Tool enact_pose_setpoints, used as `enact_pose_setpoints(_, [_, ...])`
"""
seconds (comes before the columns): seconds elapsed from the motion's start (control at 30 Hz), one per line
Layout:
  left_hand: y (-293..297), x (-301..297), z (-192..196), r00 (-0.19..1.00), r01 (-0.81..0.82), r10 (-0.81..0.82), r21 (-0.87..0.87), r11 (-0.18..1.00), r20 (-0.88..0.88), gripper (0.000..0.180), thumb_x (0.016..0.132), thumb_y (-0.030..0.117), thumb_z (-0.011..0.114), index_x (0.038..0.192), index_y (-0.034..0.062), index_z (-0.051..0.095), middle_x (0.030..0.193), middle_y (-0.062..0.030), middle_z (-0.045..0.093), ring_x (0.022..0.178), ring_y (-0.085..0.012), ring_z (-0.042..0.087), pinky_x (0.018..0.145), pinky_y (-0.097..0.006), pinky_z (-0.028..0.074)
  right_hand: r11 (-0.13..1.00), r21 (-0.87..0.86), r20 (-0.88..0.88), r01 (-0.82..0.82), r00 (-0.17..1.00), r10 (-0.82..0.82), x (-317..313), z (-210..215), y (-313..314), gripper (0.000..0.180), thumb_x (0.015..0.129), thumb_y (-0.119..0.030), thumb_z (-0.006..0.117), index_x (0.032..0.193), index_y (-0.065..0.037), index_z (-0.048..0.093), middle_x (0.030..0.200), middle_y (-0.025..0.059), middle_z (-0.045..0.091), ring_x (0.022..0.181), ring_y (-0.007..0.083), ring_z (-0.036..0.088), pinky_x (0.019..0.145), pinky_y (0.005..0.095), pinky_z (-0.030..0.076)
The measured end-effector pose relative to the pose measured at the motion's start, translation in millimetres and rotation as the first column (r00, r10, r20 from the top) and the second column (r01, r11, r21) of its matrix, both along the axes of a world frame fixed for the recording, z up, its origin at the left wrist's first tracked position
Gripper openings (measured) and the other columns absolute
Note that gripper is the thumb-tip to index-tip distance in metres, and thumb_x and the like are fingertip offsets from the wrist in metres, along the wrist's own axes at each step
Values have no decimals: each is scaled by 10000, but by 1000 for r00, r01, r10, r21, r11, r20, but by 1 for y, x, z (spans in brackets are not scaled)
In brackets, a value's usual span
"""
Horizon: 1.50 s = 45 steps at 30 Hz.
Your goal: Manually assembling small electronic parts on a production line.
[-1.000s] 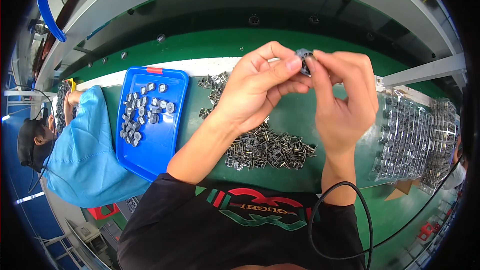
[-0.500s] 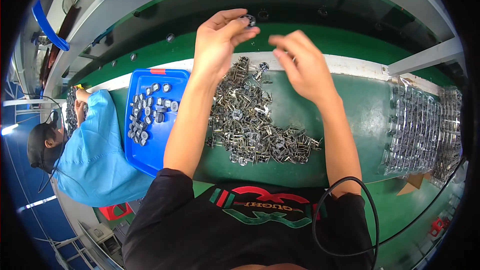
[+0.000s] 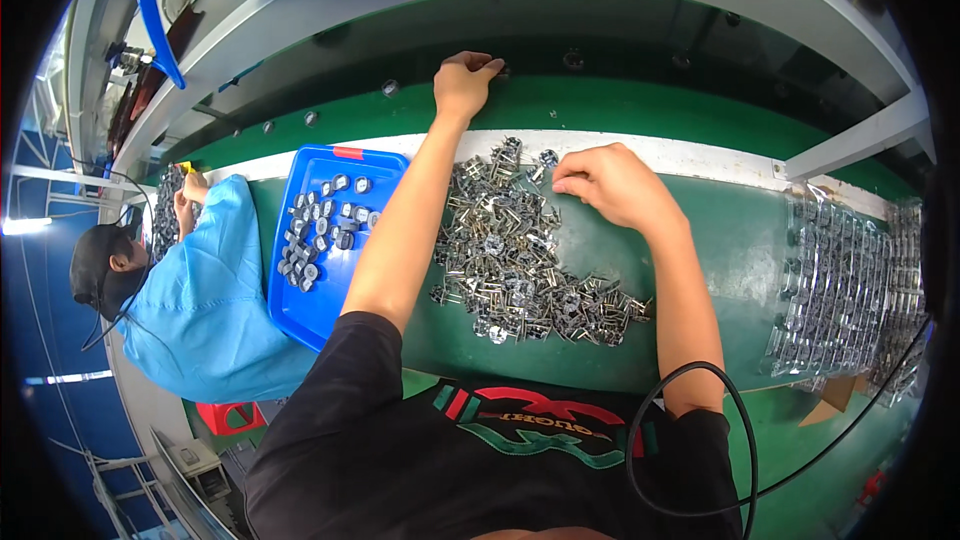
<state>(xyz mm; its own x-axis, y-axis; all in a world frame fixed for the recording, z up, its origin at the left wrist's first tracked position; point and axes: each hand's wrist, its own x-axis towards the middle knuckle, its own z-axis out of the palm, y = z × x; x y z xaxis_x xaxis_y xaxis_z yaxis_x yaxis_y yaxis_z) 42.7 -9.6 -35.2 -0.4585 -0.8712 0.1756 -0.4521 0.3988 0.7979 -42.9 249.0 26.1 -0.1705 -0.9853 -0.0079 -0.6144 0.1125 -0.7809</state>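
My left hand (image 3: 464, 88) reaches out over the dark and green conveyor belt. Its thumb and fingers are a little apart, and a small dark round part (image 3: 504, 71) shows at the thumb tip, partly covered. My right hand (image 3: 615, 183) hovers at the far right edge of a heap of small metal-pinned parts (image 3: 505, 250), fingers bent and apart, with nothing visible between them. Just left of its fingertips is a single round part with pins (image 3: 544, 162).
A blue tray (image 3: 335, 152) with grey round parts stands left of the heap. Clear plastic trays (image 3: 835, 280) of parts are stacked at right. Spaced round parts (image 3: 390, 88) lie on the belt. A co-worker in a blue top (image 3: 215, 300) sits at left; a black cable (image 3: 740, 420) loops near my right arm.
My left hand has gone from holding a round part up to the belt surface, where the part now lies at the thumb. My right hand has come down toward the heap. The view has shifted.
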Motion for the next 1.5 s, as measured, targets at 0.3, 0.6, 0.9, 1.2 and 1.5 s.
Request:
enact_pose_setpoints(0.3, [-39, 69, -17, 815, -160, 478, -664, 730, 329, 317, 870, 265, 647, 1143, 109, 690, 1166, -142, 663, 1140, -370, 568, 917, -463, 471, 923, -341, 674, 180, 731, 106, -3, 49, 16, 175, 828, 81, 659, 1002, 82, 682, 1027, 112, 617, 818, 160, 656, 659, 258, 547])
enact_pose_setpoints(0.6, [2, 57, 49, 993, 103, -99, 71, 992, -59, 387, 804, 94, 743, 1168, -13, 662, 959, -91, 698, 798, -158, 651, 760, -257, 499, 804, -488, 754, 341, 629, 191, 18, 76, 22, 162, 832, 101, 672, 986, 55, 694, 963, 110, 628, 796, 160, 665, 643, 237, 554])
enact_pose_setpoints(0.9, [125, 51, 143, 763, 541, -380, 195, 818, -523, 436, 772, -93, 733, 1192, -80, 616, 967, -123, 683, 849, -130, 665, 784, -242, 551, 687, -570, 563, 452, 823, -74, 16, 77, 24, 138, 834, 65, 706, 971, 46, 706, 948, 86, 646, 782, 124, 646, 622, 214, 513])
enact_pose_setpoints(1.2, [153, 53, 143, 496, 790, -388, 219, 572, -777, 397, 832, -71, 693, 1216, -84, 593, 1047, -156, 669, 915, -185, 678, 799, -288, 578, 554, -624, 479, 551, 830, -285, 30, 86, 25, 124, 816, 48, 735, 934, 39, 697, 925, 87, 657, 753, 111, 639, 643, 210, 507])
enact_pose_setpoints(1.5, [166, 50, 142, 400, 856, -381, 192, 479, -834, 404, 816, -100, 700, 1204, -81, 587, 1076, -124, 632, 954, -163, 651, 839, -284, 571, 458, -814, 159, 357, 896, -415, 30, 98, 33, 156, 761, 58, 769, 892, 22, 692, 832, 90, 647, 668, 110, 600, 521, 209, 454])
